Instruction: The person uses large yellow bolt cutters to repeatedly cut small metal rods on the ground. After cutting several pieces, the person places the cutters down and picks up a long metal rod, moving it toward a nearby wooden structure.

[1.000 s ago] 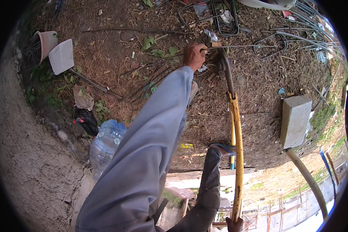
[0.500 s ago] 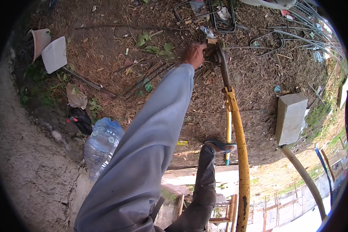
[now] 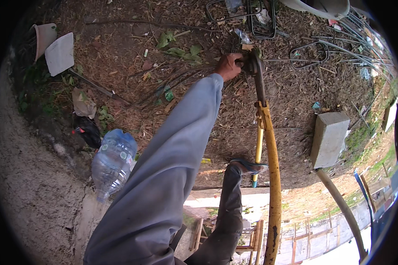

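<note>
My left arm, in a loose grey-blue sleeve, reaches up the picture. At its end my left hand is closed, fingers curled, right beside the dark metal jaws of a large bolt cutter. Whatever sits in the fingers is too hidden to make out; thin metal rods run along the ground toward the hand. One long worn yellow handle of the cutter comes down to the lower edge. Its other yellow handle is lower, with a blue-green end across my sandalled foot. My right hand is out of view.
A concrete block stands at right, above a curved pole. Bent metal loops and a bundle of rods lie at the upper right near a white bucket. A large clear bottle lies beside the rough wall.
My left hand has shifted slightly right and looks sharper, still by the jaws. The whole view has shifted a little, bringing more of the bucket into sight.
</note>
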`<state>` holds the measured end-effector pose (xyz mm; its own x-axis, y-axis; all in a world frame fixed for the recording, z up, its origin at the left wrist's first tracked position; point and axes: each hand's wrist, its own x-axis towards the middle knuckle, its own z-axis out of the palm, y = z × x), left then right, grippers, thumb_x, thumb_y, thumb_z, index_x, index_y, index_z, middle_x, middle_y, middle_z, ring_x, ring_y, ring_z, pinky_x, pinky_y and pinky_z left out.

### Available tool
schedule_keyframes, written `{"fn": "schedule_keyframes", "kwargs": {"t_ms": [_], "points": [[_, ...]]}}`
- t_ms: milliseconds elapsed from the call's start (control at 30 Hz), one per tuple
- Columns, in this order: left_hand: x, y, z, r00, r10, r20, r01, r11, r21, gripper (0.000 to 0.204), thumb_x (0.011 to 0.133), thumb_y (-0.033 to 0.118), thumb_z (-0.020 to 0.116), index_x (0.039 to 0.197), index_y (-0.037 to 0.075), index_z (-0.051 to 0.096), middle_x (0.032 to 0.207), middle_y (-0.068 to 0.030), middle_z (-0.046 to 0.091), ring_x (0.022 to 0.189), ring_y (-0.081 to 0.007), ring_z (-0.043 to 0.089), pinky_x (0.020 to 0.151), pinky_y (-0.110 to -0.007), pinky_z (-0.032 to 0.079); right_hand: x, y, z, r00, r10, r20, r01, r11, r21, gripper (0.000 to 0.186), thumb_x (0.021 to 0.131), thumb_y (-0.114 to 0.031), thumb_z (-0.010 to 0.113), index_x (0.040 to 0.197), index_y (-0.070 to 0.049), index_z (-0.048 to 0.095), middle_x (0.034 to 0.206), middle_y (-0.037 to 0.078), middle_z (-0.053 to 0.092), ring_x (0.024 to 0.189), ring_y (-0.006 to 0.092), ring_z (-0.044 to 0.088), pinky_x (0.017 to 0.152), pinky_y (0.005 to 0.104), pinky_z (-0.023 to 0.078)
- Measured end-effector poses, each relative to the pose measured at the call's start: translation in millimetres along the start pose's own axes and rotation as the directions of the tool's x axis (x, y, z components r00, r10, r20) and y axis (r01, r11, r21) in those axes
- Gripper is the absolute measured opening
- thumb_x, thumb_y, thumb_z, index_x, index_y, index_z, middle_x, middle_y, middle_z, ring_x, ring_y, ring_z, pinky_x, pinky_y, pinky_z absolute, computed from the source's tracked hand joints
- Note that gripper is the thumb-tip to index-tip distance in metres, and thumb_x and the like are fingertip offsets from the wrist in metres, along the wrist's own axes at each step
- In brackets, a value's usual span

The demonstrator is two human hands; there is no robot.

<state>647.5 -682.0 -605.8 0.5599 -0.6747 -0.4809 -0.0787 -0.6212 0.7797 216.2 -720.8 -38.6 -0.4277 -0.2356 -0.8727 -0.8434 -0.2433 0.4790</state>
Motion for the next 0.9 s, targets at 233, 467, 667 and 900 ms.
{"fn": "schedule_keyframes", "kwargs": {"t_ms": [233, 467, 667, 900], "points": [[3.8, -2.9, -3.1, 0.999, 0.012, 0.037, -0.012, 1.0, 0.009, 0.02, 0.082, 0.014, 0.065, 0.101, 0.007, 0.068, 0.098, -0.0195, 0.069, 0.092, -0.0381, 0.066, 0.079, -0.044, 0.052, -8.0, 2.0, -8.5, 1.0, 0.0, 0.013, 0.0, 1.0, -0.008, 0.055, 0.081, -0.048, 0.073, 0.096, 0.005, 0.067, 0.068, 0.021, 0.065, 0.062, 0.0364, 0.065, 0.057, 0.047, 0.051], [5.1, -5.0, -3.5, 0.997, -0.014, 0.073, 0.01, 0.998, 0.057, 0.021, 0.083, 0.015, 0.066, 0.102, 0.007, 0.067, 0.097, -0.0208, 0.068, 0.091, -0.0396, 0.065, 0.078, -0.045, 0.051, -19.9, -2.9, -17.9, 0.999, -0.013, 0.045, 0.011, 0.999, 0.03, 0.056, 0.081, -0.048, 0.073, 0.095, 0.006, 0.067, 0.067, 0.02, 0.065, 0.061, 0.0362, 0.064, 0.056, 0.0468, 0.051], [4.7, -3.0, -2.0, 0.999, 0.004, 0.054, -0.009, 0.996, 0.092, 0.019, 0.084, 0.015, 0.066, 0.101, 0.006, 0.065, 0.095, -0.0232, 0.067, 0.091, -0.0423, 0.064, 0.077, -0.046, 0.05, -17.0, 22.1, -15.0, 0.984, -0.103, 0.145, 0.084, 0.987, 0.137, 0.056, 0.081, -0.048, 0.073, 0.095, 0.006, 0.067, 0.066, 0.02, 0.065, 0.061, 0.036, 0.064, 0.055, 0.0466, 0.05], [-13.1, 8.9, 2.0, 1.0, 0.001, -0.004, 0.0, 0.989, 0.145, 0.022, 0.086, 0.014, 0.063, 0.105, 0.003, 0.064, 0.104, -0.0217, 0.066, 0.095, -0.0415, 0.063, 0.082, -0.045, 0.05, 70.3, 54.5, 65.4, 0.93, -0.212, -0.3, 0.238, 0.97, 0.053, 0.036, 0.075, -0.03, 0.078, 0.08, -0.002, 0.055, 0.061, 0.018, 0.057, 0.056, 0.0368, 0.058, 0.053, 0.0452, 0.043]]}}
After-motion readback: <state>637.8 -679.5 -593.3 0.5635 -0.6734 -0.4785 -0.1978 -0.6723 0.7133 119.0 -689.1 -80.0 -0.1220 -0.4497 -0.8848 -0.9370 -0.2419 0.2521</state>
